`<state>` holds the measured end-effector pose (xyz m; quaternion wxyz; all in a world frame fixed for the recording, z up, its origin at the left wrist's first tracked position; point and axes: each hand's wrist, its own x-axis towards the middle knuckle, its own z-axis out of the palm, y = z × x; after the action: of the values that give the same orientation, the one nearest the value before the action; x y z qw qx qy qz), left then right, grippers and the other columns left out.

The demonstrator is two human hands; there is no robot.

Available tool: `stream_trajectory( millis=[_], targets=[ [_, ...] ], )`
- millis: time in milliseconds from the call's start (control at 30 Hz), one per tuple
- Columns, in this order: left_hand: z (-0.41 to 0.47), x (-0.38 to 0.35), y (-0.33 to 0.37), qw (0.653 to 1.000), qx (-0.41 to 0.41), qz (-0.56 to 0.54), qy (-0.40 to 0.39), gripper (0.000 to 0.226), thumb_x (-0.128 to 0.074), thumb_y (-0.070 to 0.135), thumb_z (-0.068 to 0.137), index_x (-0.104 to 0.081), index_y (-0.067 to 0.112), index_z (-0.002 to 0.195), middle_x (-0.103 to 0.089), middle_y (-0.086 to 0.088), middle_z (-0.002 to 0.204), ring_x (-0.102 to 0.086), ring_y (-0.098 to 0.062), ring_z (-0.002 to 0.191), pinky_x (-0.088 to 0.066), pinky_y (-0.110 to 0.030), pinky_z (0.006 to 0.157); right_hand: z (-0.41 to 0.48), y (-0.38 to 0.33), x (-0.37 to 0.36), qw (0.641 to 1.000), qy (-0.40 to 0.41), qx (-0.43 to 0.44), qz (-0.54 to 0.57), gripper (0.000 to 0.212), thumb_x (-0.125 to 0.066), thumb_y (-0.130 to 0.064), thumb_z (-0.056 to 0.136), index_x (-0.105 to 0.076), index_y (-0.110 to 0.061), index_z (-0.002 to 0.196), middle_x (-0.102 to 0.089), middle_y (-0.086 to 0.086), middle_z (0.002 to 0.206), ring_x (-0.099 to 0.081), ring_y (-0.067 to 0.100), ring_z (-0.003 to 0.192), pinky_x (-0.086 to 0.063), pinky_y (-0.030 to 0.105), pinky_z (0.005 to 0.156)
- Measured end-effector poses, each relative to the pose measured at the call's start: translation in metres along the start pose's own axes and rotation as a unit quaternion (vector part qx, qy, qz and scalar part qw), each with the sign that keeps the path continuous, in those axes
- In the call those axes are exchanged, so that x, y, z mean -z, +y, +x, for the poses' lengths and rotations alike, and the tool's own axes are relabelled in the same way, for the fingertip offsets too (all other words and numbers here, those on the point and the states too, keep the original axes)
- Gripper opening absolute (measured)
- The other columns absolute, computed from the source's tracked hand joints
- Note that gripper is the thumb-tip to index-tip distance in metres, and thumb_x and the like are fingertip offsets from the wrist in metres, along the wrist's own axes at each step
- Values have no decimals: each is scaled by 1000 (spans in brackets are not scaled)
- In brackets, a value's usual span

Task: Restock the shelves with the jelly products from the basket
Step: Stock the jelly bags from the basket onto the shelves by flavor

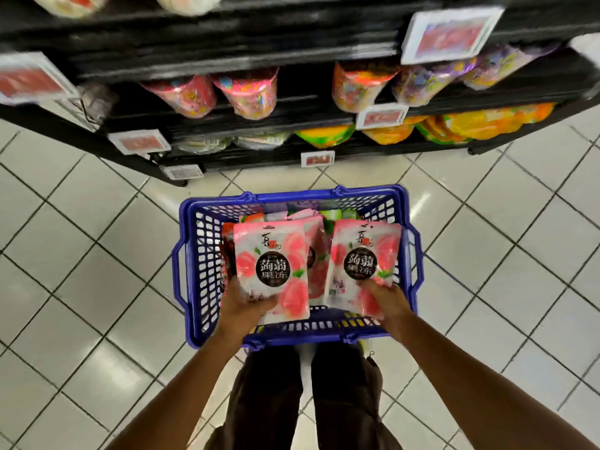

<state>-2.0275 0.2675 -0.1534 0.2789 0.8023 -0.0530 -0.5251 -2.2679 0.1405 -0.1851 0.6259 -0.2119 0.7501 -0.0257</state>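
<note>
Head view, looking down over a blue basket (191, 287) that stood on the tiled floor (97, 254) in front of black shelves (227, 50).

Pouches in hand: two, both pink with a dark round label. The left pouch (271, 271) was held by the left hand (242, 308), fingers (266, 302) clamped on its lower edge, thumb across the front. The right pouch (363, 264) was held by the right hand (388, 302), fingers closed on its lower right corner. Both pouches stood upright above the basket's near half, side by side and slightly apart.

Basket contents: more pink pouches behind and under the two held ones, plus some green and orange packs at the far end; the count could not be told.

Shelves: two pink tubs (246, 92) at left on the middle tier, three more tubs to their right, in orange and purple. Orange-and-green bags (470, 121) lay on the lowest tier, with pale packs to their left. Seven price tags (449, 35) showed on the shelf edges, all blurred.
</note>
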Motion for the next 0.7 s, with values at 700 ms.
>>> stream_trajectory(
  millis=[700],
  targets=[
    [-398, 159, 360, 913, -356, -161, -114, 93, -98, 37, 39, -58, 44, 122, -69, 7, 121, -66, -11, 110, -57, -31, 85, -517, -217, 130, 884, -134, 423, 148, 44, -81, -27, 69, -70, -21, 111, -74, 8, 110, -71, 23, 98, -58, 25, 71]
  ],
)
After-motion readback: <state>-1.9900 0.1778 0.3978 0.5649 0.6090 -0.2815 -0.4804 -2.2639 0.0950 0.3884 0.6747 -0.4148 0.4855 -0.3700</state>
